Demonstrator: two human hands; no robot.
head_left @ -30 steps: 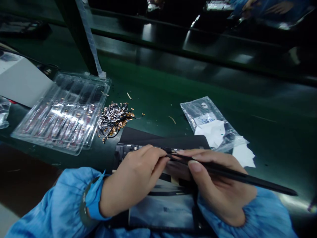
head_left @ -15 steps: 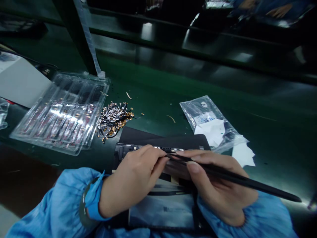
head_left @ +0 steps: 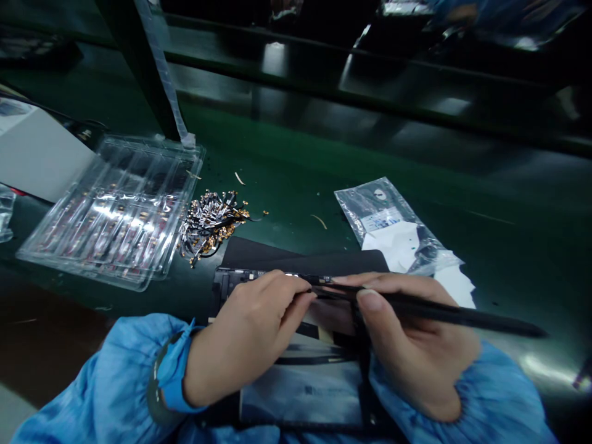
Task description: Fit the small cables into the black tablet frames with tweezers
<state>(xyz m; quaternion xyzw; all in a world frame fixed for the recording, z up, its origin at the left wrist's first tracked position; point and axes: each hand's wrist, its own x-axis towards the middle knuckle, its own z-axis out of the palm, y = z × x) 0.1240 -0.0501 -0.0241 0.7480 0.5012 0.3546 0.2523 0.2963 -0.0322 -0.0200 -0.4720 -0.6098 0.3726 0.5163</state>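
Long black tweezers (head_left: 444, 310) rest in the closed fingers of my right hand (head_left: 416, 345). Their tips point left, close to the fingertips of my other hand, and their back end reaches out to the right. My left hand (head_left: 252, 330) is pinched, thumb against index finger, with a small dark bit showing at the fingertips; what it is I cannot make out. Both hands are over an opened electronic device, perhaps a tablet, with a silvery battery-like panel (head_left: 300, 394) and a strip of small parts (head_left: 252, 275) along its far edge. My hands hide its middle.
A pile of small cables with gold connectors (head_left: 213, 222) lies beyond the device, beside clear plastic trays (head_left: 111, 213). To the right are a clear bag (head_left: 370, 200) and white paper pieces (head_left: 393, 243). A white box (head_left: 41, 148) stands far left; a dark post (head_left: 148, 68) rises behind the trays.
The back end of the tweezers has swung up and a little left as my right hand shifted slightly. My left hand stays almost in place.
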